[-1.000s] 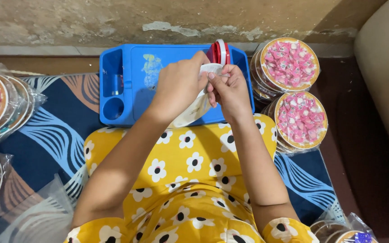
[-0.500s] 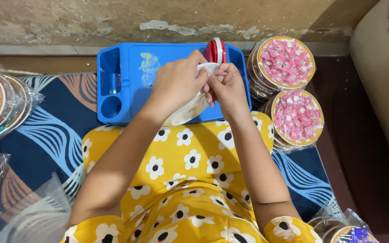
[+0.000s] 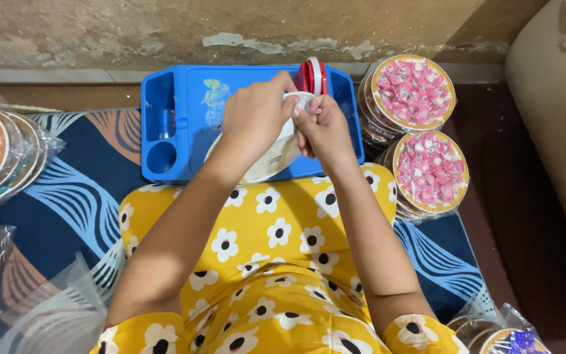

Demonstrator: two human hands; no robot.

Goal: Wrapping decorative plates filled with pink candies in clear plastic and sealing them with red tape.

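Over the blue tray we have both hands busy on one round white plate. Our left hand curls closed over the plate's top edge, fingers pinching it near the tray's far side. Our right hand is closed too, thumb and fingertips gripping the plate's rim just beside the left. A red tape dispenser stands at the tray's far edge, right behind our fingers. To the right of the tray sit two wrapped stacks of plates with pink sweets.
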